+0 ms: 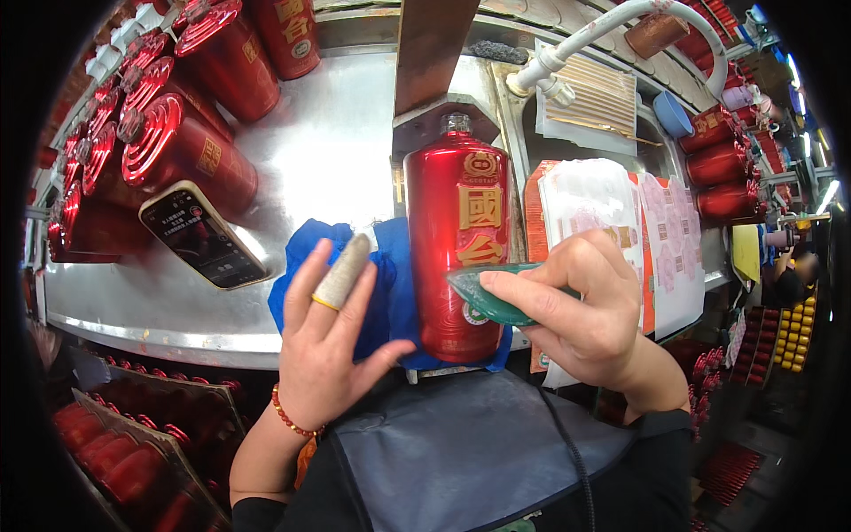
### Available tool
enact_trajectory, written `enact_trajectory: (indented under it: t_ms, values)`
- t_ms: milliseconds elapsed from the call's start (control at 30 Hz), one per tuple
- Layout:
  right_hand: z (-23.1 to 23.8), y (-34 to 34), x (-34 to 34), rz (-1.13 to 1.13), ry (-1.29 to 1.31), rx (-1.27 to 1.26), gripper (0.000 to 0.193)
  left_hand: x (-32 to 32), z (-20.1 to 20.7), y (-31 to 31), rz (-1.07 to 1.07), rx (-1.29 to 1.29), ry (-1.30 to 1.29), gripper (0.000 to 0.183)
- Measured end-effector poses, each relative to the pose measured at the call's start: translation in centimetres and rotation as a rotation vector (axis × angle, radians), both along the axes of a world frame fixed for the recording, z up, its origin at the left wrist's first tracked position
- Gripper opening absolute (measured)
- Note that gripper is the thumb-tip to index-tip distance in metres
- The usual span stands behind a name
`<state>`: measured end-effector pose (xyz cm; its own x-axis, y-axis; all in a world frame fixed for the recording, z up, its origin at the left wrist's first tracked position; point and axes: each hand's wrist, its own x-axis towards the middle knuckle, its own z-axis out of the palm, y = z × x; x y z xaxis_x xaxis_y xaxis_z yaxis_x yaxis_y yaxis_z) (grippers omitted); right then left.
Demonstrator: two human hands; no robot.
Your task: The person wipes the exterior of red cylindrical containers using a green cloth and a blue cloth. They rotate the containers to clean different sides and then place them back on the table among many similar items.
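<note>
A glossy red bottle [434, 208] with gold lettering lies in front of me, its clear glass neck pointing away. My right hand [589, 306] pinches a flat green scraper [496, 306] between thumb and fingers, over the lower part of the bottle. From this view I cannot tell whether the scraper touches the surface. To the left of the bottle, my left hand [324, 355] is open with fingers spread, over a blue cloth [297, 253]. One of its fingers wears a pale finger cot [344, 273], and a beaded bracelet [285, 412] circles the wrist.
Several red bottles [191, 151] stand at the left of the metal table [337, 115], with a phone [202, 235] leaning against one. A brown upright board [430, 53] rises behind the bottle. At right are sheets of labels [669, 230], a white curved pipe [620, 13] and a blue bowl [672, 115].
</note>
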<state>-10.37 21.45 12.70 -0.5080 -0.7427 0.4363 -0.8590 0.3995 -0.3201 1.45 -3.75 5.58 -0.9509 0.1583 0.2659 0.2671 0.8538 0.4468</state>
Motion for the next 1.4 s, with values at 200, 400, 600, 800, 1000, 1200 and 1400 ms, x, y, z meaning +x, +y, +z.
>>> enact_trajectory:
  t_ms: [200, 400, 600, 800, 1000, 1200, 1400]
  values:
    - [0.0, -0.4, -2.5, -0.007, -0.327, -0.126, 0.030, 0.0, -2.0, -0.2, 0.137, -0.208, -0.030, 0.069]
    - [-0.2, 0.8, -6.0, -0.141, -0.284, -0.221, 0.018, -0.1, -4.4, -1.1, 0.198, -0.149, 0.115, 0.049]
    - [-0.9, 3.9, -5.7, -0.370, -0.173, -0.297, 0.017, -1.9, -0.3, -1.0, 0.310, 0.417, 0.298, 0.027]
    - [-2.7, 6.1, -3.4, -0.392, -0.281, -0.450, 0.022, -9.1, 3.8, 6.6, -0.269, 0.074, 0.312, 0.041]
    - [-2.6, 8.7, -1.7, -0.521, -0.304, -0.466, 0.022, -10.2, 2.9, 6.3, -0.520, 0.167, 0.343, 0.027]
    - [-4.1, 9.1, -0.9, -0.488, -0.314, -0.499, 0.023, -8.2, 1.8, 6.1, -0.718, 0.387, 0.308, 0.016]
    - [-3.9, 8.1, 0.0, -0.408, -0.340, -0.454, 0.027, -4.4, 1.7, 2.7, -0.679, 0.758, 0.015, 0.025]
